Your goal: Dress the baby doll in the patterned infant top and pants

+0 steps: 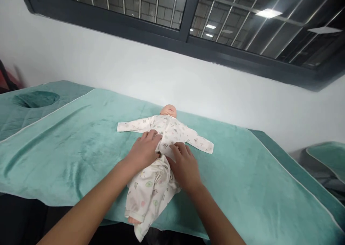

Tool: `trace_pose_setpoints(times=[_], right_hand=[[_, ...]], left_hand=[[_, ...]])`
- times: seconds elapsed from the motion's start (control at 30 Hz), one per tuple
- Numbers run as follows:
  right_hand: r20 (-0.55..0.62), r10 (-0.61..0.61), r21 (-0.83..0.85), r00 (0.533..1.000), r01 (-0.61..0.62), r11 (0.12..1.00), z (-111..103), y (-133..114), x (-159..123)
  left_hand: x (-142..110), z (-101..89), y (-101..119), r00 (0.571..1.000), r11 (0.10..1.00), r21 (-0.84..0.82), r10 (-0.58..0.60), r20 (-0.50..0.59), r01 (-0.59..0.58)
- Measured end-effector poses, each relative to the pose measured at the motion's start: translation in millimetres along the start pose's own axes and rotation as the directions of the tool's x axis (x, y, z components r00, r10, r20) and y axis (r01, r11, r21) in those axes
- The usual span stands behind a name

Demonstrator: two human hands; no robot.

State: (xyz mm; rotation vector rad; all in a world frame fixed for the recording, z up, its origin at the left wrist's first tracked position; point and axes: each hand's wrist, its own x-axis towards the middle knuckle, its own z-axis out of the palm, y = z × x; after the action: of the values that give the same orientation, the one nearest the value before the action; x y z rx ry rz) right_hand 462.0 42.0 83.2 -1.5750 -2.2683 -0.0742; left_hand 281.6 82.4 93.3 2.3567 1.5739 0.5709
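Observation:
A baby doll [169,110] lies on its back, dressed in a white printed baby shirt [172,130] with both sleeves spread out. White printed baby pants [151,187] cover its legs and bunch up at the waist. My left hand [145,149] is closed at the left side of the waist, its thumb at the bunched waistband and its fingers over the shirt. At the right side, my right hand [185,166] has its fingers bent, thumb against the pants' waistband. The fingertips' exact hold is partly hidden. One pant leg shows a bit of foot at its cuff; the other hangs past the bed's front edge.
The doll lies across a bed with a green velvet cover [237,184]. A face hole [37,99] is at the bed's left end. Behind stand a white wall [121,65] and a dark-framed barred window [185,14]. Another green-covered surface [329,157] is at far right.

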Motion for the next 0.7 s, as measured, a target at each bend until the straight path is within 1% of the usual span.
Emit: trace_pose_setpoints(times=[0.07, 0.1, 0.17, 0.23, 0.27, 0.33, 0.37, 0.4, 0.43, 0.47, 0.5, 0.53, 0.57, 0.6, 0.63, 0.67, 0.7], right_hand=[[0.036, 0.017, -0.103, 0.999, -0.013, 0.995, 1.5, -7.3, 7.1], [0.056, 0.028, -0.142, 0.998, -0.02, 0.99, 1.3, -10.9, 10.4], [0.094, 0.081, -0.19, 0.992, -0.062, 0.98, -0.1, -17.4, 16.7], [0.112, 0.162, -0.212, 0.98, -0.136, 0.968, -1.8, -22.9, 23.0], [0.118, 0.199, -0.217, 0.973, -0.17, 0.961, -2.3, -25.3, 26.3], [0.124, 0.245, -0.224, 0.961, -0.214, 0.951, -1.9, -29.2, 33.0], [0.127, 0.254, -0.229, 0.959, -0.221, 0.948, -1.0, -30.5, 36.4], [0.128, 0.257, -0.237, 0.958, -0.222, 0.946, 0.2, -31.2, 39.7], [0.128, 0.254, -0.247, 0.959, -0.218, 0.944, 1.5, -31.2, 43.0], [0.128, 0.244, -0.254, 0.961, -0.207, 0.945, 2.6, -30.3, 46.1], [0.125, 0.224, -0.251, 0.966, -0.188, 0.95, 3.4, -28.2, 49.0], [0.12, 0.198, -0.229, 0.973, -0.167, 0.959, 3.5, -24.7, 51.4], [0.106, 0.177, -0.178, 0.978, -0.156, 0.972, 2.9, -19.3, 53.1], [0.083, 0.171, -0.089, 0.982, -0.163, 0.983, 1.6, -11.8, 53.6], [0.055, 0.186, 0.042, 0.981, -0.188, 0.981, -0.2, -1.8, 52.6], [0.027, 0.23, 0.211, 0.973, -0.23, 0.95, -2.3, 10.7, 49.5], [0.009, 0.302, 0.39, 0.953, -0.281, 0.877, -4.1, 25.5, 44.1]], left_hand=[[4.4, 4.1, 13.9, 1.0, 0.967, 0.254, 0.01, -0.005, -0.009], [4.9, 5.7, 18.5, 1.0, 0.942, 0.335, 0.014, -0.018, -0.007], [4.5, 7.4, 22.0, 0.999, 0.918, 0.396, 0.025, -0.028, -0.012], [4.5, 6.3, 18.6, 0.999, 0.934, 0.357, 0.011, -0.046, 0.006], [5.3, 4.6, 14.8, 0.998, 0.952, 0.304, -0.014, -0.068, 0.034], [9.0, -0.7, 4.0, 0.984, 0.982, 0.132, -0.115, -0.135, 0.132], [11.6, -3.8, -2.8, 0.967, 0.982, 0.02, -0.183, -0.178, 0.189], [14.5, -6.9, -10.4, 0.941, 0.966, -0.103, -0.257, -0.222, 0.239], [17.2, -9.5, -18.7, 0.906, 0.932, -0.233, -0.334, -0.261, 0.277], [19.6, -11.5, -27.6, 0.862, 0.878, -0.374, -0.417, -0.288, 0.299], [21.2, -12.7, -37.0, 0.812, 0.796, -0.522, -0.505, -0.291, 0.308], [22.0, -13.0, -46.7, 0.765, 0.685, -0.662, -0.59, -0.259, 0.304], [21.6, -12.6, -56.4, 0.724, 0.56, -0.774, -0.66, -0.199, 0.297], [20.0, -11.5, -65.9, 0.693, 0.444, -0.847, -0.709, -0.131, 0.293], [17.3, -10.1, -74.7, 0.669, 0.36, -0.884, -0.739, -0.074, 0.299], [13.3, -8.5, -82.6, 0.65, 0.319, -0.894, -0.759, -0.041, 0.316], [8.3, -7.1, -89.0, 0.635, 0.316, -0.887, -0.772, -0.034, 0.337]])
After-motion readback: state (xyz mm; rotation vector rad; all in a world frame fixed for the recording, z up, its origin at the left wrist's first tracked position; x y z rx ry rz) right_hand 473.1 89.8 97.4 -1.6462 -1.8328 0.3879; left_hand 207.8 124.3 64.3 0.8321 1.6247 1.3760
